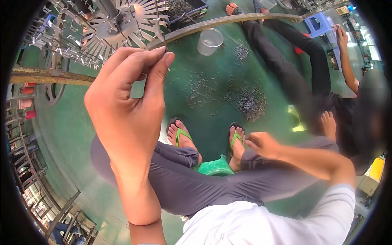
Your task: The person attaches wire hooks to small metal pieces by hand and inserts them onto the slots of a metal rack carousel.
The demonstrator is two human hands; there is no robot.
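Note:
My left hand is raised before the metal rack, thumb and forefinger pinched together. Between their tips is a thin metal wire; it runs upward past the fingers, and a short end shows just below them. My right hand hovers by my right knee with its fingers curled in. Whatever it may hold is hidden. On the green floor beyond my feet lie a dense pile of small metal hooks and a looser scatter of the same pieces. A smaller heap sits farther off.
A round rack of metal blades stands at upper left, with hanging hooks around it. A curved metal rail crosses ahead. Beyond are a clear plastic tub and a dark crate. Another person sits at right, near a blue stool.

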